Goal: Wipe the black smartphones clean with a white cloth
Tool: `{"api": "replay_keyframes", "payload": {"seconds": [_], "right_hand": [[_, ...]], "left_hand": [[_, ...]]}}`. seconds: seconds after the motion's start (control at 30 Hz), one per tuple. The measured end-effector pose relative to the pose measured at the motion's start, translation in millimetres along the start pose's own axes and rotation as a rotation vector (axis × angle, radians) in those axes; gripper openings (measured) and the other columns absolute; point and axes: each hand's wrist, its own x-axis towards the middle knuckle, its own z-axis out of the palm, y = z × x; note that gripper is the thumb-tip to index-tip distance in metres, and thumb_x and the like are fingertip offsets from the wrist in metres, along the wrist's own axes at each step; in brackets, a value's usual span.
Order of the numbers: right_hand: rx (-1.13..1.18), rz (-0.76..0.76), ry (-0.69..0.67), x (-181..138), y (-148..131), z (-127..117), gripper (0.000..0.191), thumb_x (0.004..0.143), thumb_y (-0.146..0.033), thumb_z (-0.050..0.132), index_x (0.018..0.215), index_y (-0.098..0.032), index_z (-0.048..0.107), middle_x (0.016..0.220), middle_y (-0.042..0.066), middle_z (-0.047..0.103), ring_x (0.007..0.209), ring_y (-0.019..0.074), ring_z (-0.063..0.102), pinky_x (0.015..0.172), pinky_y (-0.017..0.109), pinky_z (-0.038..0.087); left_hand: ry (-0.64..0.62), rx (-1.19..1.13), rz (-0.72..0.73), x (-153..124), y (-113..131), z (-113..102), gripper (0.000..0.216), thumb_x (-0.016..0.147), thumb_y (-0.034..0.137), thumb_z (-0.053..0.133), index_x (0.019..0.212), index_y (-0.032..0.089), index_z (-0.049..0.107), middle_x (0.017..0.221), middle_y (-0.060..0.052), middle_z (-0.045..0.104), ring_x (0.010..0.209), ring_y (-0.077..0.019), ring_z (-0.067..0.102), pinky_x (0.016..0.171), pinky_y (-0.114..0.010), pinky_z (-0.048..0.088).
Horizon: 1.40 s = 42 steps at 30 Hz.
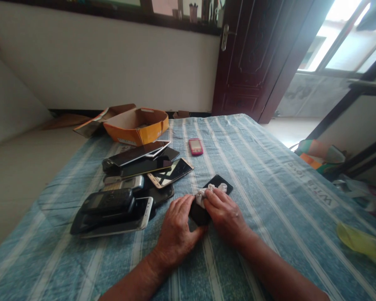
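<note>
A black phone lies on the striped cloth in front of me, partly covered by my hands. My left hand grips its near left edge, fingers on one side and thumb at the bottom. Bunched in my right hand is a crumpled white cloth, pressed onto the phone's face. The far end of the phone shows dark beyond the fingers. To the left is a loose pile of phones, with a gold-edged phone nearest my hands. Farther off lies a small pink phone.
An orange cardboard box stands open at the far left of the bed-like surface, behind the phone pile. The blue striped cloth covers the surface. A yellow bag lies at the right edge. Beyond is a dark red door.
</note>
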Motion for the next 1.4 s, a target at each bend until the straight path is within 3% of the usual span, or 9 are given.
{"api": "replay_keyframes", "payload": {"seconds": [0.2, 0.47, 0.67, 0.8, 1.03, 1.27, 1.4], "right_hand": [[-0.044, 0.148, -0.044, 8.8, 22.5, 2.6, 0.027, 0.093, -0.007, 0.043, 0.104, -0.014, 0.067, 0.114, 0.013, 0.065, 0.114, 0.0265, 0.052, 0.096, 0.041, 0.047], [0.064, 0.004, -0.182, 30.9, -2.9, 1.3, 0.015, 0.094, -0.017, 0.051, 0.095, -0.017, 0.066, 0.104, 0.008, 0.064, 0.107, 0.0231, 0.052, 0.094, 0.035, 0.046], [-0.013, 0.205, -0.297, 46.3, 24.3, -2.4, 0.024, 0.093, -0.007, 0.046, 0.095, -0.016, 0.068, 0.102, 0.009, 0.065, 0.107, 0.0231, 0.052, 0.095, 0.034, 0.044], [-0.035, 0.279, -0.300, 45.9, 31.3, -7.9, 0.031, 0.092, -0.003, 0.042, 0.104, -0.016, 0.068, 0.106, 0.009, 0.065, 0.112, 0.0232, 0.051, 0.099, 0.034, 0.041], [0.011, 0.066, -0.339, 48.0, 12.2, -7.1, 0.019, 0.094, -0.014, 0.049, 0.089, -0.019, 0.066, 0.095, 0.005, 0.065, 0.099, 0.0213, 0.054, 0.089, 0.031, 0.044], [-0.068, 0.324, -0.329, 46.1, 37.8, -9.8, 0.033, 0.091, -0.002, 0.040, 0.102, -0.017, 0.068, 0.108, 0.008, 0.065, 0.109, 0.0223, 0.052, 0.095, 0.032, 0.041], [-0.068, 0.260, -0.339, 46.0, 27.3, -9.2, 0.028, 0.093, -0.006, 0.042, 0.101, -0.016, 0.067, 0.106, 0.010, 0.064, 0.107, 0.0229, 0.052, 0.095, 0.032, 0.042]], "left_hand": [[-0.003, 0.050, 0.018, -0.6, -1.2, 1.2, 0.062, 0.068, 0.024, 0.071, 0.124, 0.013, 0.049, 0.118, -0.016, 0.064, 0.110, -0.0328, 0.061, 0.094, -0.050, 0.053], [0.030, 0.100, 0.053, -2.1, -5.7, 3.8, 0.055, 0.075, 0.032, 0.068, 0.123, 0.010, 0.050, 0.117, -0.018, 0.064, 0.109, -0.0326, 0.062, 0.093, -0.049, 0.054], [0.004, 0.065, 0.036, 1.2, -2.8, -1.0, 0.059, 0.071, 0.028, 0.070, 0.123, 0.011, 0.049, 0.116, -0.017, 0.064, 0.108, -0.0324, 0.062, 0.092, -0.050, 0.055], [-0.015, 0.065, 0.023, 0.3, -3.0, -1.9, 0.061, 0.070, 0.027, 0.071, 0.125, 0.014, 0.049, 0.119, -0.016, 0.064, 0.111, -0.0333, 0.061, 0.092, -0.051, 0.054], [0.003, 0.070, 0.049, 1.0, -4.1, -0.1, 0.058, 0.072, 0.029, 0.071, 0.123, 0.014, 0.049, 0.116, -0.015, 0.064, 0.108, -0.0321, 0.062, 0.092, -0.050, 0.054], [-0.012, 0.088, 0.030, -0.1, -4.0, 0.1, 0.062, 0.068, 0.026, 0.073, 0.124, 0.015, 0.049, 0.118, -0.015, 0.064, 0.109, -0.0330, 0.062, 0.092, -0.051, 0.054], [-0.015, 0.084, 0.034, -0.3, -4.5, 0.6, 0.060, 0.070, 0.028, 0.072, 0.124, 0.014, 0.049, 0.117, -0.016, 0.064, 0.110, -0.0332, 0.061, 0.092, -0.051, 0.054]]}}
